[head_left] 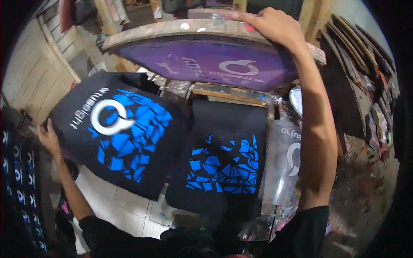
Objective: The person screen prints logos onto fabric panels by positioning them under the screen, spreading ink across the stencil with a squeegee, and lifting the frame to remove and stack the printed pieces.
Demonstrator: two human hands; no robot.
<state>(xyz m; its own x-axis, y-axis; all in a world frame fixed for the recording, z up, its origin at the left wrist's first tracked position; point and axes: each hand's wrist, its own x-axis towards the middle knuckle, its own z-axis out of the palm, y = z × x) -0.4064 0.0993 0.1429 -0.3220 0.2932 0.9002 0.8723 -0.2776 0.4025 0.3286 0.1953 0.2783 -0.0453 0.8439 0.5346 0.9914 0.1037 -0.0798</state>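
Paint-spattered print bench (365, 189) under wooden racks. Right hand (269, 26) clasped over top rail of raised screen frame (206, 30), purple mesh tilted up. Left hand (48, 136) pinching edge of finished black cloth (124, 133), blue shards plus white ring, held left of bench. Second black cloth (223, 159) flat on bench: blue only, white layer apparently left.

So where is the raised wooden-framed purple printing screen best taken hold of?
On the far wooden frame bar of the purple printing screen, from above: the screen is tilted up, that bar is topmost and bare, and the right hand already has its grip there. Avoid the mesh.
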